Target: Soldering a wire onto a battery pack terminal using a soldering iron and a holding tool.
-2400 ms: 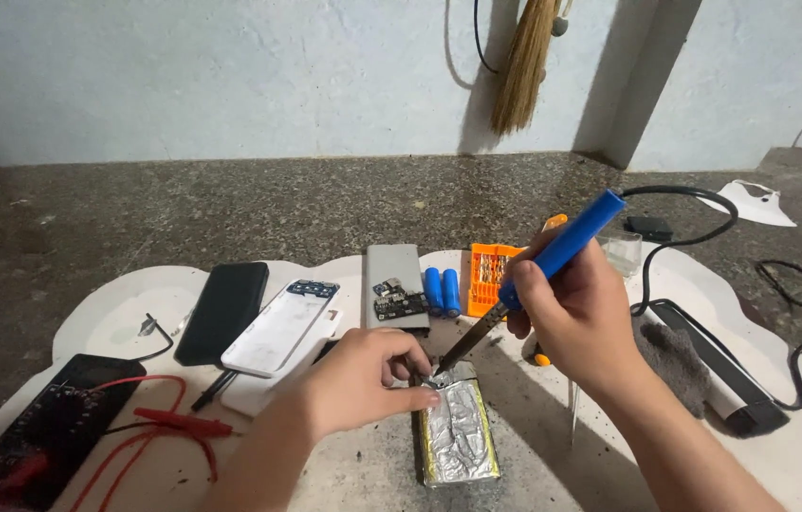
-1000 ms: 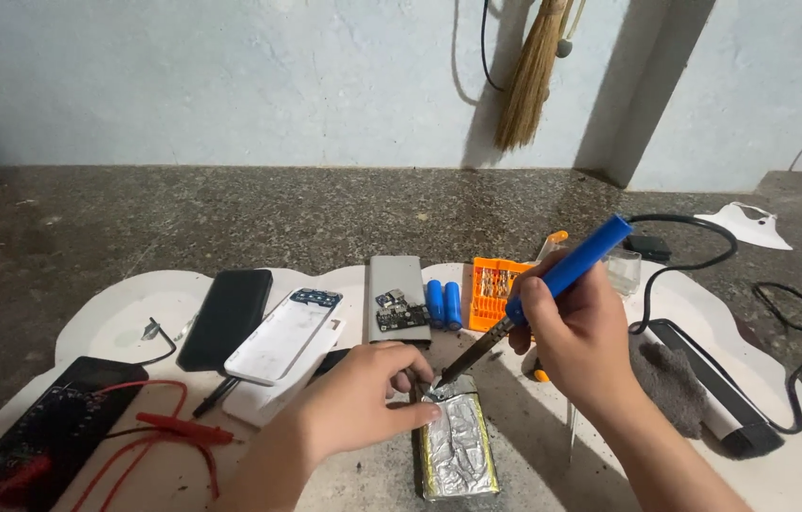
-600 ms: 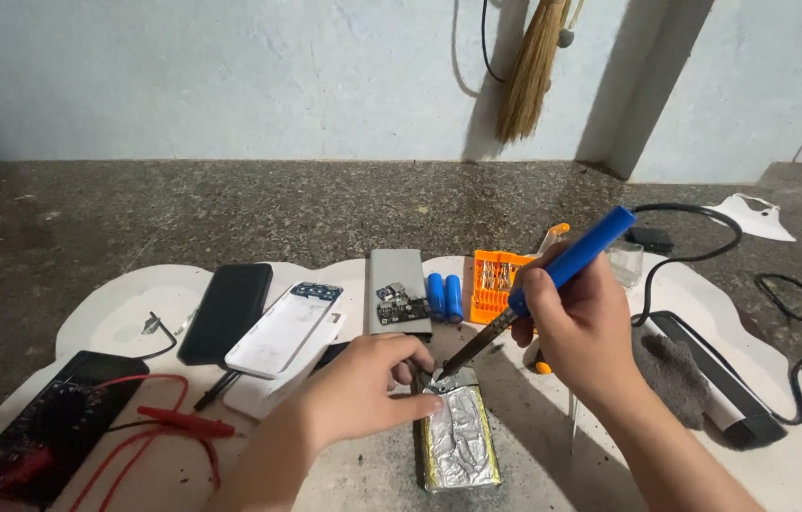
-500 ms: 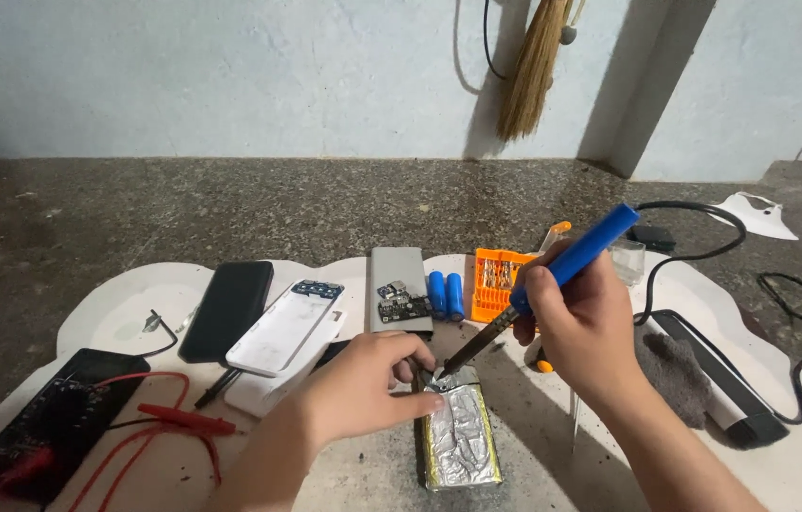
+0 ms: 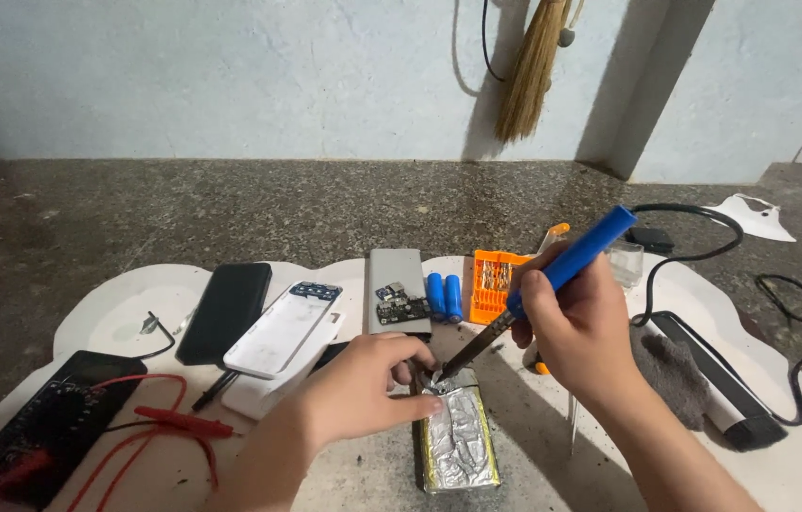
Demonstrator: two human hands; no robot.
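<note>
At the near end of the white mat [image 5: 116, 313], the foil-wrapped battery pack [image 5: 458, 441] lies lengthwise toward the viewer. Right hand [image 5: 576, 318] grips a blue soldering iron [image 5: 538, 284], tip slanting down-left onto the pack's far edge (left hand [image 5: 363, 389] pinches there, nearer).

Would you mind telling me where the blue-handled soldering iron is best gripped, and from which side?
Probably the blue handle, taken from the right like a pen, as the right hand does. The iron slants down-left, its dark metal tip at the foil-wrapped pack, so fingers belong well up the handle, away from that end.
</note>
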